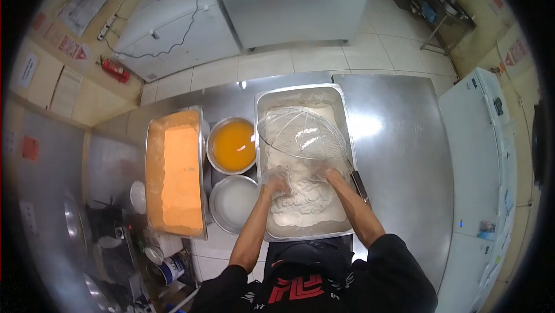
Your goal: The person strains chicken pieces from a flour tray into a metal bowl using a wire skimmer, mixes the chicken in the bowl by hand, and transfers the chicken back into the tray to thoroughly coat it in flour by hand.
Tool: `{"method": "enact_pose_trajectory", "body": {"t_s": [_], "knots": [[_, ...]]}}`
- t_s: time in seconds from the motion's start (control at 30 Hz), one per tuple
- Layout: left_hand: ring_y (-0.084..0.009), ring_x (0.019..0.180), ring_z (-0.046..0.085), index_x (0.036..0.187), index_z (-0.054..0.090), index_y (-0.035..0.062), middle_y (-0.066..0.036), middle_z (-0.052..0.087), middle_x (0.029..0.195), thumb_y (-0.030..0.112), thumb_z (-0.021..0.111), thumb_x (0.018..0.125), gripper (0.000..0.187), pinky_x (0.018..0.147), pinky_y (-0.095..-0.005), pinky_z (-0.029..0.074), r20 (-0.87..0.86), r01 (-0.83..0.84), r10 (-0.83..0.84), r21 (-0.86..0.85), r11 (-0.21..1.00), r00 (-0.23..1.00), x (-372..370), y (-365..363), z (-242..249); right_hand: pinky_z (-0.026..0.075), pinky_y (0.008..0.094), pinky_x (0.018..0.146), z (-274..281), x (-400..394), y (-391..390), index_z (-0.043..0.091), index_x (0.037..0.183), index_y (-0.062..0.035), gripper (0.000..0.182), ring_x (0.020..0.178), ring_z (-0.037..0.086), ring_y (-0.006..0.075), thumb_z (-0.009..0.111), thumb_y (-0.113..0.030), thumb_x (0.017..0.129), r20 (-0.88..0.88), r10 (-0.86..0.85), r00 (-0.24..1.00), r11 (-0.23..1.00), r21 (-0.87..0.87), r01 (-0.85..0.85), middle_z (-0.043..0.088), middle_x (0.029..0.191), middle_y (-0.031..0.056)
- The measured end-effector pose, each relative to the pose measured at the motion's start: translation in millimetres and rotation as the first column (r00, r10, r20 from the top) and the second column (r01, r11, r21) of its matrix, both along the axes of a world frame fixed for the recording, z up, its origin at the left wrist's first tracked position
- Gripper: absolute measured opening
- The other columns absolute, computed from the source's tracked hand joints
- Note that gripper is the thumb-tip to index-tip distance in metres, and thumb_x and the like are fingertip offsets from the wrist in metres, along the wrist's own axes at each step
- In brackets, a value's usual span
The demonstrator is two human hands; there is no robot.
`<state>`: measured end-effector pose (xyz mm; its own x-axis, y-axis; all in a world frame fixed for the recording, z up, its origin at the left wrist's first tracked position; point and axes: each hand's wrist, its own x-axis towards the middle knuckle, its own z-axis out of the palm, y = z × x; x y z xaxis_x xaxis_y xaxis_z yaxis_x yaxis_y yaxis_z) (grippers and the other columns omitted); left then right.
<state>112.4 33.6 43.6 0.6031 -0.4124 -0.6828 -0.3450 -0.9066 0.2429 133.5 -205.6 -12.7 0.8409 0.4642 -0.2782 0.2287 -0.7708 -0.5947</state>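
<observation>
Both my hands are down in the pale flour inside a deep metal tray. My left hand, in what looks like a clear glove, is at the tray's left side; its fingers are too blurred and floury to read. My right hand is partly sunk in the flour near the middle, its fingers hidden. A round wire strainer lies over the far half of the tray, its dark handle across the right rim. Clumpy flour lies between and in front of my hands.
Left of the tray stand a bowl of orange liquid, a bowl of cloudy whitish liquid and a tray of orange powder. The steel table extends right. A white chest freezer is beyond it.
</observation>
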Motion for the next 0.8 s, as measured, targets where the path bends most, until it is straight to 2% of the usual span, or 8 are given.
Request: {"method": "enact_pose_trajectory", "body": {"t_s": [0.07,0.2,0.27,0.37,0.4,0.57,0.7,0.8], "knots": [[-0.0324,0.099,0.054,0.114,0.050,0.0027,-0.023,0.055,0.107,0.042,0.060,0.061,0.066,0.078,-0.0375,0.044,0.328,0.064,-0.053,-0.024,0.998,0.943,-34.3,-11.3,-10.3,0.044,0.0402,0.078,-36.3,-24.0,-14.2,0.059,0.088,0.0020,0.031,0.080,0.056,0.0320,0.052,-0.019,0.067,0.223,0.128,0.966,0.897,-0.441,-0.017,0.059,0.090,0.0201],[-0.0312,0.102,0.053,0.124,0.036,-0.0047,-0.029,0.052,0.108,0.040,0.062,0.058,0.083,0.082,-0.0324,0.042,0.729,-0.224,0.099,0.076,0.972,0.678,-120.5,-47.8,-33.7,0.044,0.0399,0.076,-17.8,-102.0,-15.9,0.060,0.082,0.0019,0.031,0.079,0.057,0.0305,0.053,-0.024,0.066,0.494,0.063,0.867,0.896,-0.412,0.169,0.059,0.088,0.0211],[-0.0312,0.099,0.054,0.120,0.037,-0.0095,-0.031,0.052,0.104,0.039,0.063,0.059,0.082,0.080,-0.0317,0.043,0.471,-0.496,0.508,-0.160,0.853,0.721,-135.7,-58.3,-14.3,0.042,0.0348,0.084,43.2,-100.0,2.6,0.059,0.099,-0.0034,0.048,0.098,0.054,0.0270,0.048,-0.045,0.077,-0.194,-0.093,0.977,0.893,-0.450,-0.005,0.058,0.100,0.0203],[-0.0360,0.104,0.050,0.131,0.019,-0.0043,-0.027,0.048,0.113,0.034,0.068,0.060,0.094,0.089,-0.0389,0.041,0.027,-0.785,0.831,-0.310,0.536,0.556,-121.2,-60.7,-15.6,0.041,0.0350,0.085,52.9,-101.2,16.4,0.057,0.102,-0.0025,0.049,0.098,0.053,0.0272,0.049,-0.044,0.077,-0.209,-0.130,0.969,0.951,-0.301,0.062,0.057,0.102,0.0203],[-0.0323,0.099,0.053,0.129,0.027,-0.0045,-0.024,0.051,0.110,0.026,0.055,0.076,0.068,0.088,-0.0382,0.041,0.103,-0.480,0.509,-0.217,0.850,0.855,-113.1,-44.9,-78.8,0.041,0.0351,0.085,46.2,-95.1,17.0,0.056,0.103,-0.0020,0.049,0.099,0.053,0.0273,0.049,-0.044,0.078,-0.265,-0.182,0.947,0.976,-0.162,0.142,0.056,0.102,0.0202],[-0.0340,0.088,0.054,0.119,0.037,-0.0068,-0.021,0.054,0.096,0.025,0.054,0.076,0.057,0.079,-0.0400,0.043,-0.629,-0.779,0.659,-0.618,-0.102,0.413,-69.8,-30.4,-4.1,0.040,0.0355,0.086,72.0,-53.7,6.6,0.050,0.109,0.0003,0.052,0.100,0.051,0.0278,0.050,-0.042,0.079,-0.663,-0.251,0.705,0.612,0.455,0.646,0.054,0.106,0.0200],[-0.0354,0.079,0.055,0.112,0.045,-0.0086,-0.018,0.056,0.085,0.024,0.053,0.076,0.049,0.072,-0.0415,0.045,-0.165,-0.577,0.692,-0.702,0.418,0.702,-69.4,-5.3,26.3,0.040,0.0358,0.088,103.6,-43.1,-21.9,0.046,0.114,0.0022,0.055,0.101,0.050,0.0282,0.050,-0.041,0.080,-0.361,-0.157,0.919,0.951,0.197,0.240,0.052,0.109,0.0199],[-0.0338,0.087,0.054,0.114,0.042,-0.0095,-0.021,0.054,0.094,0.034,0.061,0.065,0.068,0.076,-0.0426,0.045,0.215,-0.338,0.387,-0.233,0.912,0.896,-111.3,-20.6,46.1,0.040,0.0356,0.084,93.7,-86.6,-29.5,0.049,0.106,0.0020,0.052,0.094,0.050,0.0280,0.050,-0.042,0.079,-0.190,-0.001,0.982,0.997,-0.082,-0.014,0.053,0.100,0.0190]]}}
